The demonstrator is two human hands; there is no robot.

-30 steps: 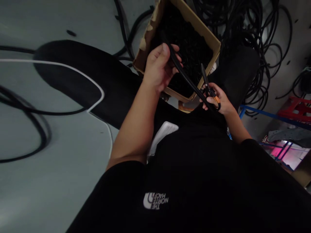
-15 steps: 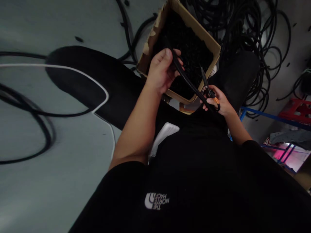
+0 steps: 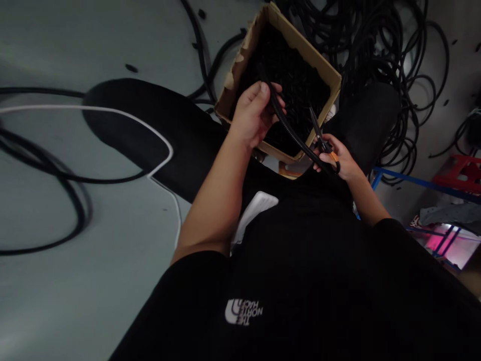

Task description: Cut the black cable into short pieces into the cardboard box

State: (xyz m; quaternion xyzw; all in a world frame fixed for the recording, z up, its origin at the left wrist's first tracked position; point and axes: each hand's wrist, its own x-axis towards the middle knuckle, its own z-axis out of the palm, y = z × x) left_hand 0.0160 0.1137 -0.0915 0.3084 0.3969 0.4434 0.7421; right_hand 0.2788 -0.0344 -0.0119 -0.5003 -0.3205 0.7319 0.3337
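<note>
A ribbed black hose [image 3: 289,129] runs slantwise between my two hands, in front of a cardboard box [image 3: 232,82]. My left hand [image 3: 257,113] is closed round its upper part, thumb on top. Lower right, my right hand [image 3: 334,158] holds scissors [image 3: 316,125] with orange and black handles, their blades pointing up over the box's near rim. The fingers of that hand also touch the hose's lower stretch. Many short black pieces [image 3: 304,85] fill the box, which stands between my knees.
Black hose coils [image 3: 379,45] lie in a heap behind the box. More black hose [image 3: 77,200] loops across the floor at left. A white cable [image 3: 124,114] crosses my leg. A blue metal frame [image 3: 421,180] and a red plastic item [image 3: 460,173] stand at right.
The hose between my hands sags into a slightly deeper curve. Both hands keep their holds, and the whole view has shifted slightly.
</note>
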